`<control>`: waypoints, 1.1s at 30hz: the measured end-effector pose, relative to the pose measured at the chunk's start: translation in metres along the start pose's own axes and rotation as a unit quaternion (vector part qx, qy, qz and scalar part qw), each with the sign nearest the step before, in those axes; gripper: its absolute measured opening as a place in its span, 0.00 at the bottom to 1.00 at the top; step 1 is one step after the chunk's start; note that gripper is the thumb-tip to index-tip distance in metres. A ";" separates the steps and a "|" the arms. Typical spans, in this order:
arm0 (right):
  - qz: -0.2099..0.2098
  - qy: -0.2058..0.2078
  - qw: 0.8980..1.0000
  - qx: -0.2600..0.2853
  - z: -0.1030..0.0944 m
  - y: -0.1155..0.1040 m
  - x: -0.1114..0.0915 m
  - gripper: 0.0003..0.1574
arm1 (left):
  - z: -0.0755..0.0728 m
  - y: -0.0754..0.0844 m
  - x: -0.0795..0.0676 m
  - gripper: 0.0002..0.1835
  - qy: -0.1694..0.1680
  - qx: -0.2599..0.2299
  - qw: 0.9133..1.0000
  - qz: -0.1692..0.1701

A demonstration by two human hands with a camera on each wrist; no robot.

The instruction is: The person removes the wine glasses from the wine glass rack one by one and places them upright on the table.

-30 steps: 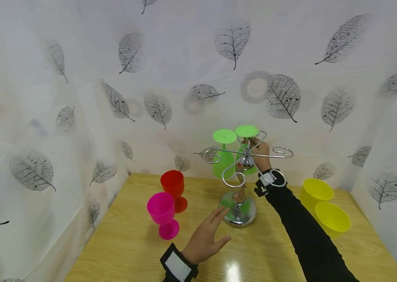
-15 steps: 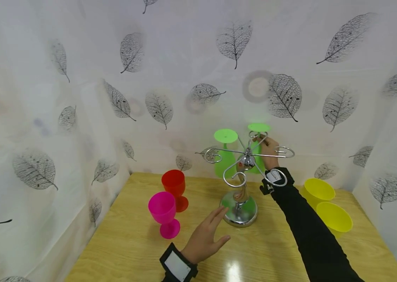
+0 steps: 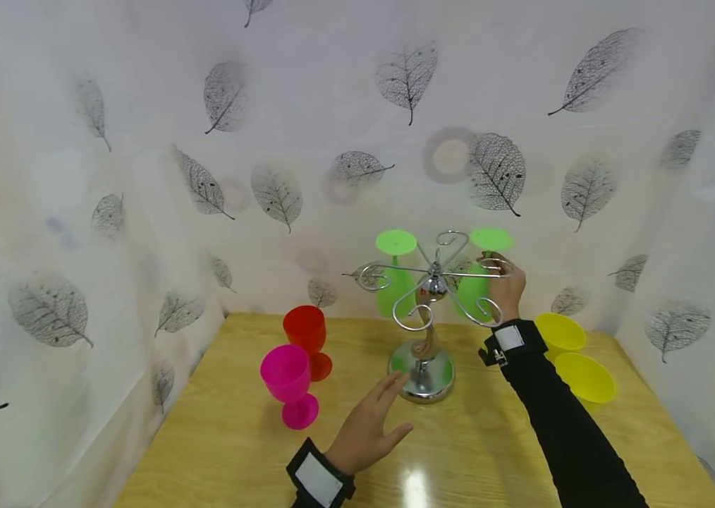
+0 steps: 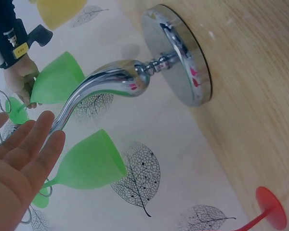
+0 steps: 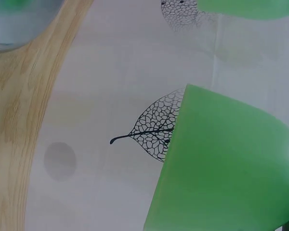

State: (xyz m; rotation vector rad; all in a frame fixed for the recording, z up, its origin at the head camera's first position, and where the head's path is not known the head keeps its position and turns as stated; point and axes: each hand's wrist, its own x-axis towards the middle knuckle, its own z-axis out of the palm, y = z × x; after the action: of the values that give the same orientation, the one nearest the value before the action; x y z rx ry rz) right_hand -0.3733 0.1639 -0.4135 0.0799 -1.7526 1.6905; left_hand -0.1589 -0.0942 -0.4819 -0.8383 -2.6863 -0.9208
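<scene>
A chrome goblet rack (image 3: 422, 384) with curled wire arms stands on the wooden table. My right hand (image 3: 505, 289) holds a green goblet (image 3: 473, 288) upside down, fingers at its stem just below the foot. That stem is by the curled end of the rack's right arm; I cannot tell if it sits inside the curl. The bowl fills much of the right wrist view. Another green goblet (image 4: 94, 161) hangs upside down on the back left arm. My left hand (image 3: 367, 427) has its fingers extended in front of the rack's base, holding nothing.
Upright on the left stand a red goblet (image 3: 305, 330) and a magenta goblet (image 3: 286, 374). Two yellow goblets (image 3: 584, 377) stand on the right, beside my right forearm. A leaf-printed curtain (image 3: 332, 92) hangs close behind the table (image 3: 218, 437).
My right hand has carried the green goblet rightward, from the rack's back arm to its right arm. The view has turned slightly. My left hand keeps its place.
</scene>
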 end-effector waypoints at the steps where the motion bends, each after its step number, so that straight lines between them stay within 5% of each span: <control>1: -0.001 0.006 0.999 -0.048 -0.003 -0.004 -0.003 0.14 | 0.000 0.001 0.000 0.40 0.001 -0.001 1.000 0.001; 5: 0.008 0.014 0.992 -0.123 -0.016 -0.017 -0.017 0.17 | 0.001 0.002 0.001 0.41 0.002 -0.005 1.000 0.005; 13: 0.076 0.014 0.996 -0.039 -0.038 -0.035 -0.046 0.18 | 0.006 -0.001 0.003 0.43 0.023 0.007 0.999 0.027; 24: 0.027 -0.002 0.999 -0.021 -0.077 -0.053 -0.105 0.17 | 0.008 0.002 0.006 0.43 0.033 0.010 0.998 0.048; 33: -0.037 -0.105 0.993 0.025 -0.093 -0.064 -0.157 0.12 | 0.012 0.004 0.010 0.44 0.069 0.047 0.993 0.088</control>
State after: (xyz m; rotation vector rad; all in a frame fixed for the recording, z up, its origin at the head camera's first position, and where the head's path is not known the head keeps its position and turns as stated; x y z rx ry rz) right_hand -0.1829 0.1736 -0.4456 0.3522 -1.8343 1.7234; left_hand -0.1646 -0.0802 -0.4858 -0.9373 -2.4709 -0.7753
